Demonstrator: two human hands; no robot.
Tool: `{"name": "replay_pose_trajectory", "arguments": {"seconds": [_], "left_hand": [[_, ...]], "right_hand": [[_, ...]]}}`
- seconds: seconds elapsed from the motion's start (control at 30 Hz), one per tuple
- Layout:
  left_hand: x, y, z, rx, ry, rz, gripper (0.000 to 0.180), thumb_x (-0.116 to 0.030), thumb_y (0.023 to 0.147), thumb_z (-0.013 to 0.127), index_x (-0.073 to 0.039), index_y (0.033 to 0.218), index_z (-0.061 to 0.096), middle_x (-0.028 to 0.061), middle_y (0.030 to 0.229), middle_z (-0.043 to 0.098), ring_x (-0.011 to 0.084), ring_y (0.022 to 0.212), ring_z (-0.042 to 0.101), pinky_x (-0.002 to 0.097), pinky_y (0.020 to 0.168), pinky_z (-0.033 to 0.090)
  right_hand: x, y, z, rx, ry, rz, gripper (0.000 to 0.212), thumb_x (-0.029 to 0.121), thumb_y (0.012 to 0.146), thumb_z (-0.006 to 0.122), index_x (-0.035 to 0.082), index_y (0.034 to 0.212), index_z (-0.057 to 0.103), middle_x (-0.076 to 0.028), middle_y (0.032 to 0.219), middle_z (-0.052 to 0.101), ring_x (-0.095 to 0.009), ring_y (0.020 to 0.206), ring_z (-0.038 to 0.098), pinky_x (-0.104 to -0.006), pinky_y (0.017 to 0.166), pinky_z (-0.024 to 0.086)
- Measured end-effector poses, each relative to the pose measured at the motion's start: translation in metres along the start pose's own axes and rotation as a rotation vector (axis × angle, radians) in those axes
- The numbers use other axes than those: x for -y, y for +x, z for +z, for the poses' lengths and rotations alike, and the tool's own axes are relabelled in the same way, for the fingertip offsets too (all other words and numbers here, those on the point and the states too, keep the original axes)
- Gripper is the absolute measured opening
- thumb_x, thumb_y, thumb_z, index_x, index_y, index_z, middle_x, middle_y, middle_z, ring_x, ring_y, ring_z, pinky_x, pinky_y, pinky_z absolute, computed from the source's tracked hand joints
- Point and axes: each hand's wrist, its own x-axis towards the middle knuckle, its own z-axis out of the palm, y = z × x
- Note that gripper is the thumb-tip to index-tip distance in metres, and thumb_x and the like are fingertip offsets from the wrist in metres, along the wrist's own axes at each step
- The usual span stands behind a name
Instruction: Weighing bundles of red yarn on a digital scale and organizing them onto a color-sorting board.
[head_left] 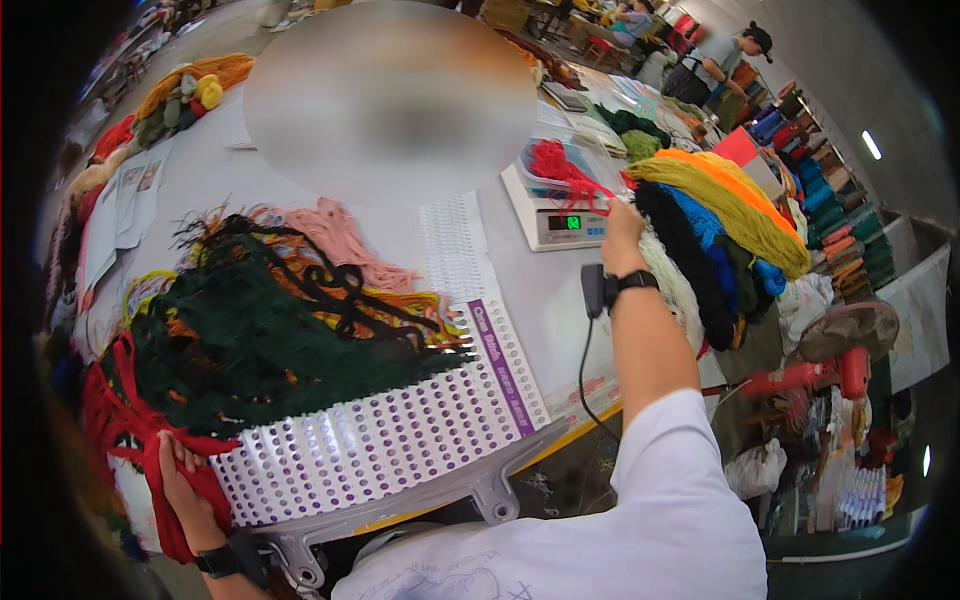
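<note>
My left hand (178,475), at the near left corner of the table, is closed round a skein of red yarn (125,395). To the right, my right hand (626,228) pinches the end of a loose red yarn bundle (560,168), most of which rests in the tray on top of a white digital scale (565,228). The scale's small display glows green. Between my hands lies a white card with rows of punched holes (345,460) and a purple strip. Dark green yarn (250,330) covers much of the card, with black, orange and pink strands (335,240) behind it.
Right of the scale lie thick skeins of orange, olive, blue, black and white yarn (735,205). A red fan (845,345) stands beyond the table's right side. More yarn (190,95) and paper sheets (135,195) sit at the far left. A person (715,70) works at the back right.
</note>
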Motion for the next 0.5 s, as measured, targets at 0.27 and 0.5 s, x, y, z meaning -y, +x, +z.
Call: {"name": "replay_pose_trajectory", "arguments": {"seconds": [0.27,0.5], "left_hand": [[-0.060,-0.081,0.042,0.256,-0.037,-0.222,0.019,-0.020,0.090,0.051,-0.003,0.096,0.057,-0.0020,0.073,0.050,0.0068,0.058,0.047,0.0225,0.055,0.042],[-0.035,-0.118,0.035,0.536,-0.230,-0.406,0.022,-0.019,0.089,0.053,0.000,0.099,0.056,0.0053,0.081,0.056,0.0142,0.073,0.054,0.0287,0.065,0.045]], "right_hand": [[0.145,-0.301,0.063,0.982,0.284,0.134,0.008,0.007,0.085,0.054,0.003,0.092,0.056,0.000,0.066,0.051,-0.007,0.060,0.049,-0.0229,0.060,0.044],[0.165,-0.488,0.084,1.712,0.369,0.653,0.026,0.008,0.088,0.052,-0.001,0.113,0.051,-0.008,0.092,0.062,-0.014,0.078,0.061,-0.0258,0.071,0.048]]}}
